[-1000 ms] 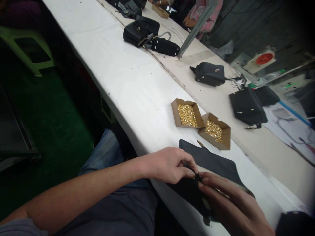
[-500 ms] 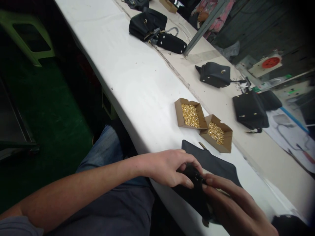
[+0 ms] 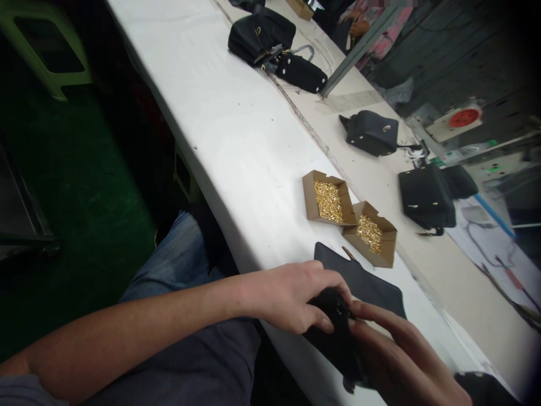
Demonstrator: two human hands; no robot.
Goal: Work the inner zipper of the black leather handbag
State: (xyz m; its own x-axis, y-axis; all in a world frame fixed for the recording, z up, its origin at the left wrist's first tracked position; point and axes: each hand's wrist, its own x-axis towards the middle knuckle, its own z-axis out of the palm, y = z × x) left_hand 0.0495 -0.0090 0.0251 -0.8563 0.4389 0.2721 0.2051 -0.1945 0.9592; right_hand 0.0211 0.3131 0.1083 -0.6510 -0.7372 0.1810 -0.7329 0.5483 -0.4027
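A black leather handbag is tilted at the table's near edge, between my hands. My left hand grips its upper edge, thumb on the near side and fingers curled over the far side. From the right, my right hand pinches the same edge close to the left fingertips; whatever small piece may be between those fingers is hidden. Just beyond the hands a dark leather flap lies flat, with a thin gold-coloured strip at its far edge. I cannot tell whether the flap is joined to the bag.
Two cardboard boxes of small gold metal pieces stand beyond the flap. Further off are finished-looking black bags, a metal post and another person's hand. A green stool is at left.
The view has shifted slightly. Both hands keep their hold on the handbag's edge, with only a small movement of the fingers.
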